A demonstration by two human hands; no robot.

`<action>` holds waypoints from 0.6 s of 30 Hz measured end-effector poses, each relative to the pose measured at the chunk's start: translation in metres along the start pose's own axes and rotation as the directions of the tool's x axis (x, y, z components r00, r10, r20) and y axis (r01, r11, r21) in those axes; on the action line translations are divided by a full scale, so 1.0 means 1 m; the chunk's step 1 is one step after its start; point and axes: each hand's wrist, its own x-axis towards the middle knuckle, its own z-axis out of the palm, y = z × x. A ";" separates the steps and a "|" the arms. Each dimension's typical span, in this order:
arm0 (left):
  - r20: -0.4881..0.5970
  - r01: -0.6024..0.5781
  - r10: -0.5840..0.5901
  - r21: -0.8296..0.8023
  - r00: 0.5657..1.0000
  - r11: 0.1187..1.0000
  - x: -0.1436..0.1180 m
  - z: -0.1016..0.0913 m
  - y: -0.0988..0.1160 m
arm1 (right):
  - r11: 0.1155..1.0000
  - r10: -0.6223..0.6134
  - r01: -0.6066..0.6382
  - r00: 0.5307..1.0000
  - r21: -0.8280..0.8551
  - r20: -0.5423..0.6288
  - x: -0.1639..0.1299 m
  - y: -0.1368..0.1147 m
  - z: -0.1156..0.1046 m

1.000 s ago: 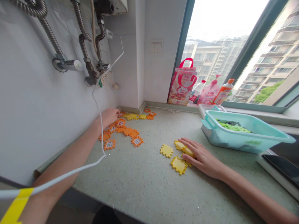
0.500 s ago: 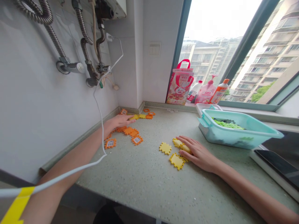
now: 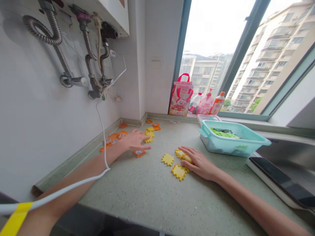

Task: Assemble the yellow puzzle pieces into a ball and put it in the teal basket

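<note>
l. hand [image 3: 135, 139] has fingers spread, index tip over yellow pcs [image 3: 150, 133] well left of teal tub [image 3: 232, 146]; can't tell if it touches. r. hand [image 3: 199, 164] lies palm-down, fingers loosely extended, atop yellow tiles [image 3: 179, 172] nr tub's left side; hands well apart. most orange pcs [image 3: 122, 134] lie farther left of tub; pink pump btl. [image 3: 205, 104] stands behind it.

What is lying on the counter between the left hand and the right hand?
Yellow puzzle pieces lie there, closer to the right hand than the left hand, in the head view.
</note>
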 end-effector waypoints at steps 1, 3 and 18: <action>0.029 -0.047 0.047 0.006 0.998 0.999 -0.001 -0.001 0.004 | 1.000 0.001 -0.001 1.000 0.001 -0.001 0.000 0.000 0.000; 0.068 -0.125 0.126 -0.015 0.990 0.992 -0.002 -0.001 0.009 | 1.000 0.003 -0.003 1.000 0.001 -0.005 0.001 0.000 0.001; 0.227 0.137 -0.131 -0.011 0.965 0.991 0.058 0.023 -0.006 | 0.998 0.032 -0.032 0.999 0.047 0.011 0.007 -0.004 -0.002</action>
